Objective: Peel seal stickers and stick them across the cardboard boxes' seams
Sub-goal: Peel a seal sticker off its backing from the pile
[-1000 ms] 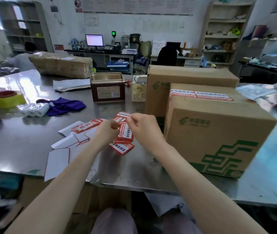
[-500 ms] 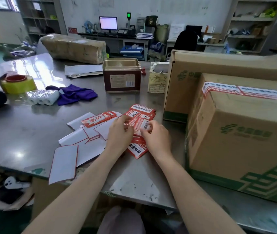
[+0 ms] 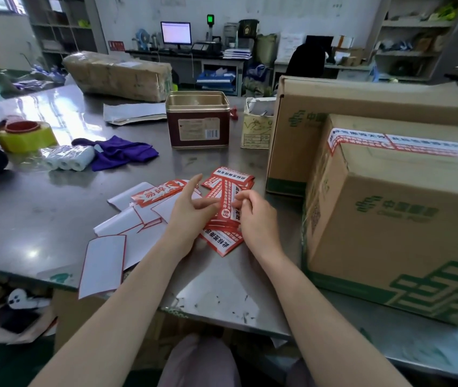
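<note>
A pile of red-and-white seal stickers [image 3: 229, 181] lies on the steel table [image 3: 40, 216]. My right hand [image 3: 255, 219] pinches the top sticker [image 3: 226, 201] of the pile at its right edge. My left hand [image 3: 191, 216] rests on the pile with fingers spread, its thumb touching the same sticker. To the right stands a cardboard box [image 3: 395, 219] with green print and seal stickers [image 3: 384, 142] along its top seam. A second, larger cardboard box [image 3: 361, 107] stands behind it.
Peeled white backing sheets [image 3: 116, 241] lie left of the pile, one overhanging the table's front edge. Further back are a purple cloth [image 3: 121, 152], paper rolls [image 3: 68, 159], yellow tape [image 3: 24, 135], an open tin [image 3: 197, 121], a small paper bag [image 3: 257, 127] and a wrapped parcel [image 3: 119, 75].
The view has dropped and shifted closer to the table. My hands came down from above the pile onto it, and the left fingers have spread apart.
</note>
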